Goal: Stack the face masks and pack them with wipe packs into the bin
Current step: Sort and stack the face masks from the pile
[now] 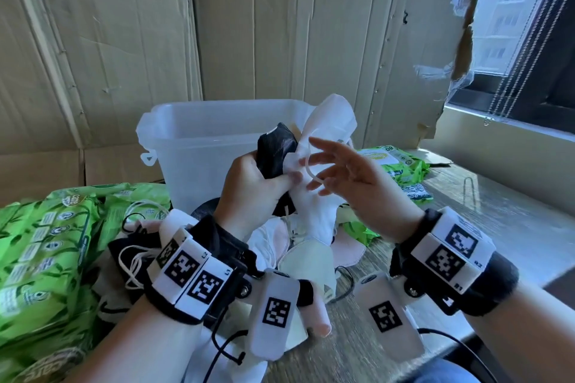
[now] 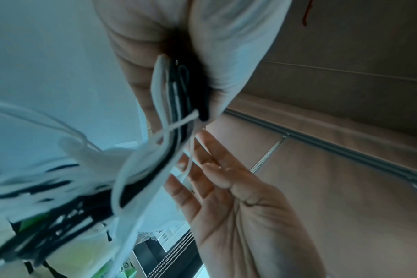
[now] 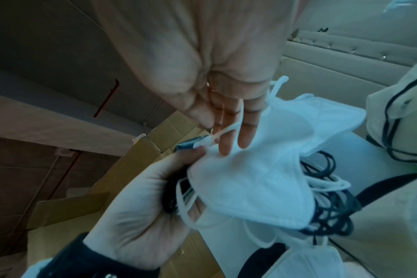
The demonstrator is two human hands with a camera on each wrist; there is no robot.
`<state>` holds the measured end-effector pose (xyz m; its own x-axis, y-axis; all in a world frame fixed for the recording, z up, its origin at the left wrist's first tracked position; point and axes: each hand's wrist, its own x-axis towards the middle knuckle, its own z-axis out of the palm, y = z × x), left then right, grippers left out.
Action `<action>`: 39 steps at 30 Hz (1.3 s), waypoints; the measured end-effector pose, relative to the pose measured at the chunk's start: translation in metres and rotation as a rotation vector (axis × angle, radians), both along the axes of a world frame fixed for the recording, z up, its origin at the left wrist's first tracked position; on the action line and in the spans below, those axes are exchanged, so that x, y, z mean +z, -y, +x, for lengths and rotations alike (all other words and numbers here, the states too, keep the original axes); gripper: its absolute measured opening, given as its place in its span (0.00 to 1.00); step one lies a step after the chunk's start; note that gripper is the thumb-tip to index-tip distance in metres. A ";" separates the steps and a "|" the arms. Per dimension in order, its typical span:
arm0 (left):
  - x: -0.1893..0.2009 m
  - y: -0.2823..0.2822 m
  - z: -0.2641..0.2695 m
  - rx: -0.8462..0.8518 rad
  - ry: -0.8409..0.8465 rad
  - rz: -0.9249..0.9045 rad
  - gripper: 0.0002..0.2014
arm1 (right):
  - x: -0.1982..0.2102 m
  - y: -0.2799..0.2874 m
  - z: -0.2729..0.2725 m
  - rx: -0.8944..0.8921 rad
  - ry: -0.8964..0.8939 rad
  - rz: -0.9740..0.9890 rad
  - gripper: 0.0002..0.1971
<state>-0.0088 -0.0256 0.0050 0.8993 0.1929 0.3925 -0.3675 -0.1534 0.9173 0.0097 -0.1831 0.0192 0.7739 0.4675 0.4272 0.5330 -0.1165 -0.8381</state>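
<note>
My left hand (image 1: 261, 183) is raised in front of the bin and grips a bunch of face masks: a black mask (image 1: 277, 146) and a white mask (image 1: 326, 134) that sticks up and hangs down. The same stack's edges (image 2: 179, 97) show between its fingers. My right hand (image 1: 326, 168) is beside the stack, fingers straight and spread, and a white ear loop (image 1: 311, 172) lies across them. The right wrist view has these fingers (image 3: 229, 120) touching the white mask (image 3: 262, 169). The translucent bin (image 1: 186, 140) stands behind. Green wipe packs (image 1: 46, 242) lie at the left.
Loose masks (image 1: 308, 258) in white, black and pale colours lie piled on the wooden table (image 1: 497, 221) below my hands. More green wipe packs (image 1: 395, 162) lie right of the bin. Cardboard panels (image 1: 280, 25) stand behind, and a window (image 1: 513, 25) is at the far right.
</note>
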 end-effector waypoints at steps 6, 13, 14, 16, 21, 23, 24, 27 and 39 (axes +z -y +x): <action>0.003 0.002 -0.002 0.019 0.029 0.059 0.11 | 0.002 0.001 0.007 -0.118 -0.009 0.146 0.26; 0.000 -0.004 -0.003 -0.062 0.217 0.199 0.47 | 0.014 0.010 0.021 -0.247 -0.310 0.224 0.20; 0.000 -0.005 -0.003 -0.063 0.240 0.221 0.43 | 0.014 0.012 0.022 -0.268 -0.300 0.196 0.14; 0.000 -0.005 -0.001 -0.069 0.264 0.268 0.27 | 0.011 0.015 0.030 -0.330 -0.241 0.189 0.12; -0.002 -0.007 0.002 -0.054 0.113 0.310 0.15 | 0.008 0.020 0.038 -0.428 -0.048 0.244 0.09; -0.004 -0.009 0.004 -0.042 0.052 0.315 0.12 | 0.011 0.020 0.038 -0.413 -0.003 0.365 0.05; -0.005 -0.011 0.007 -0.022 0.030 0.327 0.11 | 0.014 0.021 0.037 -0.401 0.021 0.413 0.04; -0.007 -0.015 0.010 0.037 0.000 0.315 0.10 | 0.021 0.022 0.031 -0.244 0.070 0.430 0.01; 0.008 -0.011 -0.004 -0.133 0.089 0.116 0.07 | 0.003 0.017 0.015 0.026 -0.172 0.063 0.13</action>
<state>-0.0127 -0.0150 0.0134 0.8744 0.0239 0.4846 -0.4707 -0.2005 0.8592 0.0246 -0.2005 0.0219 0.8261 0.4644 0.3190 0.3837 -0.0490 -0.9222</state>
